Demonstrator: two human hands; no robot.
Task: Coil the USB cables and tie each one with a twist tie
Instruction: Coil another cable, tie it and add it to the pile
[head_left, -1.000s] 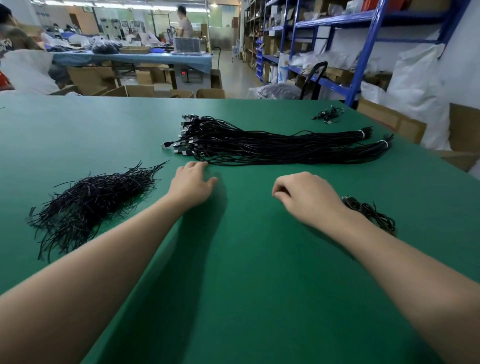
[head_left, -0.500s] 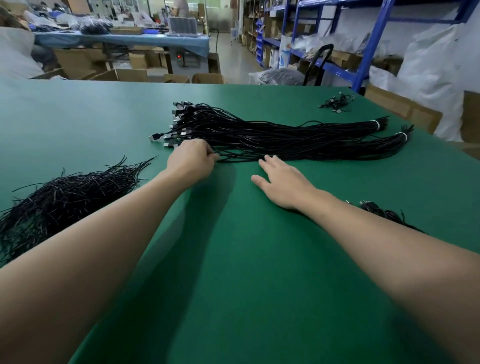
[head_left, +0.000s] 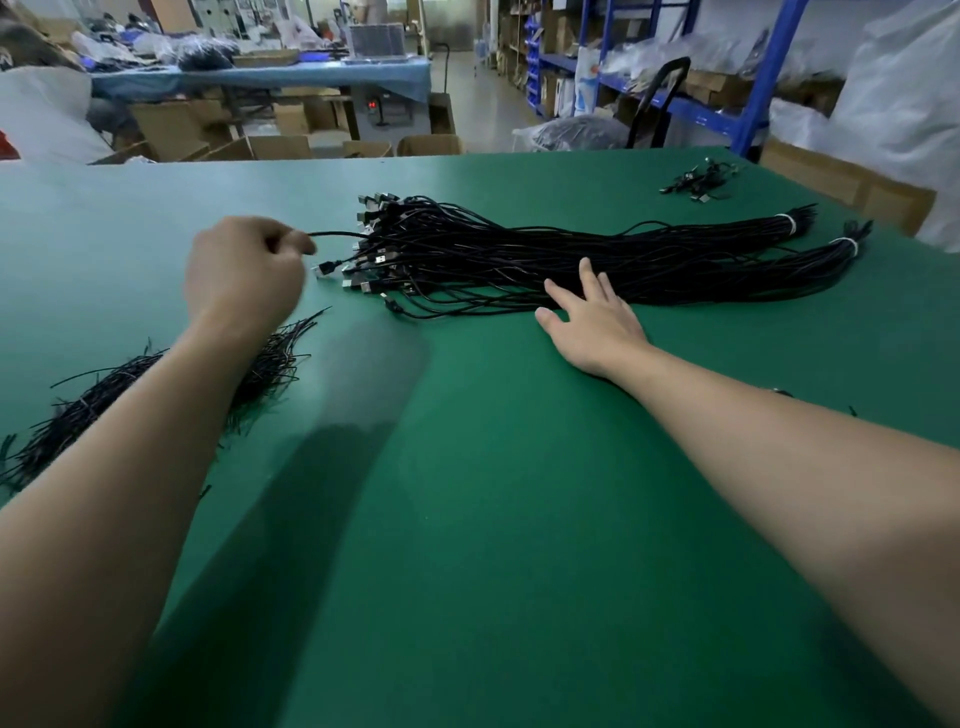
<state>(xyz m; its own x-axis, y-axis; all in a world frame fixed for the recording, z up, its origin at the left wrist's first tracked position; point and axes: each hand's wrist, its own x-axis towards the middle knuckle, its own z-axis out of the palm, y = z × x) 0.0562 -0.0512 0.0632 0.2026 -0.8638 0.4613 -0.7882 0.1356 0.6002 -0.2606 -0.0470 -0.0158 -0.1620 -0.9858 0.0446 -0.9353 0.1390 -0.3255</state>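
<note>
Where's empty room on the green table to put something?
Bare table between the forearms and at the far left. Crowded: twist ties by the left hand, which pinches a cable, and the cable bundle at the right hand.

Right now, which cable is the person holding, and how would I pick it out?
On the big green table lies a long heap of black USB cables, plugs pointing left. At its left end, the left hand pinches a single cable. It alone runs off the heap to the fingers.
</note>
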